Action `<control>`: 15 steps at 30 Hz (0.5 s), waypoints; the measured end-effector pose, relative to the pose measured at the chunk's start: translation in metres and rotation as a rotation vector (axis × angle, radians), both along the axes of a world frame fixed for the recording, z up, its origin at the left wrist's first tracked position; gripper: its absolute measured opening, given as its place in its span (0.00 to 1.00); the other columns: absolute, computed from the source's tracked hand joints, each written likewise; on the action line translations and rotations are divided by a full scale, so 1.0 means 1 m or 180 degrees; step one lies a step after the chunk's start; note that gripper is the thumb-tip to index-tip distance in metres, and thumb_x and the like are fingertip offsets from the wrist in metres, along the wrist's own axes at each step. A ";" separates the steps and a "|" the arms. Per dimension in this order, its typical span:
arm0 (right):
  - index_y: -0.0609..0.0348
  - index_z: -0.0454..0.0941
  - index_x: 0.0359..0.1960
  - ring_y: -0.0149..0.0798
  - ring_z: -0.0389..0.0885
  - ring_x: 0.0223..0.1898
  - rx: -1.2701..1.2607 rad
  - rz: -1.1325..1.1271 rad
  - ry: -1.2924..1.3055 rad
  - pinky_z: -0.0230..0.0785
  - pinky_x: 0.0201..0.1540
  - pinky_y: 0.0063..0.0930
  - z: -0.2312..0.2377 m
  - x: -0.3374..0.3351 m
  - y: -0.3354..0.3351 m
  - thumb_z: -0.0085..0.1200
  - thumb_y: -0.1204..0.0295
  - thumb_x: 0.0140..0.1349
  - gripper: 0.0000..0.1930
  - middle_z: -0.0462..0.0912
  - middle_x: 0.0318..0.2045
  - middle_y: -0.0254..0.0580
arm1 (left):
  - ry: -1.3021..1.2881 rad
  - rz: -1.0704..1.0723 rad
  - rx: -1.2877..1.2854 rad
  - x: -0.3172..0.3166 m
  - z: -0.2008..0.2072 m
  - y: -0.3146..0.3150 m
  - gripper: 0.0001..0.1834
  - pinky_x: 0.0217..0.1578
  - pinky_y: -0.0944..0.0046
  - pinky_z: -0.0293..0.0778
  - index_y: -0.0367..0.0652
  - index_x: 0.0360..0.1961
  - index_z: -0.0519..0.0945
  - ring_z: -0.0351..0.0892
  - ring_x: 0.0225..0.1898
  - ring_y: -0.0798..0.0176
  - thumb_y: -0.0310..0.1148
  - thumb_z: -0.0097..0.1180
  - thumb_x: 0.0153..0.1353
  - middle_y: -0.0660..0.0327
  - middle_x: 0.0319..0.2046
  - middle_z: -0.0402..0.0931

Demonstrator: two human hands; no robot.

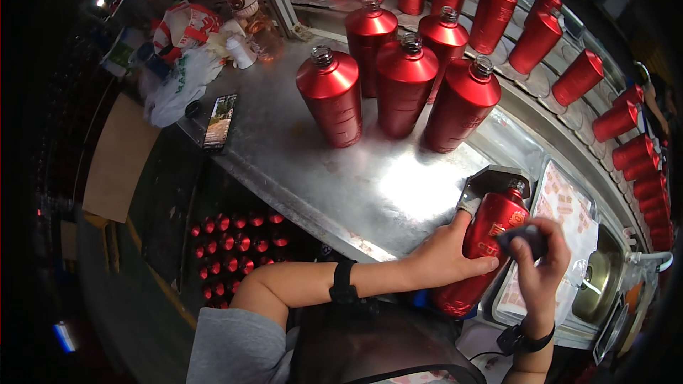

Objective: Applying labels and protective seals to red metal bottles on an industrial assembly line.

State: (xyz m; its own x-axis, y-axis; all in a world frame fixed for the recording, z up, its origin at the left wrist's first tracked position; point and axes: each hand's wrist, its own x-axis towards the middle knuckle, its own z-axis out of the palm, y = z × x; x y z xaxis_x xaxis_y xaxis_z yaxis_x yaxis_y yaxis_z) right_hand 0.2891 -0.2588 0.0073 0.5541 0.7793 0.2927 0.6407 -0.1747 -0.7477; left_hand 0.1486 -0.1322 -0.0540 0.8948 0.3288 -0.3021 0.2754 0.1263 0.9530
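Observation:
A glossy red glass bottle with gold markings lies tilted at the right side of the metal table. Its bare neck points away from me, by a dark angular holder. My left hand is closed round the bottle's side, thumb across its front. In my right hand a small dark pad is pinched, up against the bottle's marked face. What the pad is made of I cannot tell. Farther off, several uncapped red bottles stand upright in a group on the table.
A curved conveyor carries more red bottles beyond the table. Sheets of printed labels lie on a tray at the right, beside a metal basin. A phone and plastic bags sit at the left; below are crated red bottles.

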 end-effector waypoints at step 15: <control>0.65 0.76 0.42 0.30 0.76 0.37 -0.0047 -0.0085 0.0432 0.68 0.43 0.22 -0.005 0.009 -0.003 0.64 0.74 0.56 0.15 0.77 0.36 0.37 | 0.0134 -0.0003 0.0128 -0.001 0.002 0.000 0.40 0.50 0.54 0.73 0.32 0.52 0.62 0.80 0.47 0.45 0.51 0.68 0.53 0.38 0.45 0.76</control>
State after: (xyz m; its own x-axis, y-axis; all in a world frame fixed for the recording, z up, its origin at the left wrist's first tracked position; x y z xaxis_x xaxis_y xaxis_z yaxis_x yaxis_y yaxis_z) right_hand 0.2976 -0.2618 0.0024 0.6084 0.7674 0.2023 0.5289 -0.2020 -0.8243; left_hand 0.1471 -0.1320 -0.0517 0.8818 0.3405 -0.3262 0.3156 0.0879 0.9448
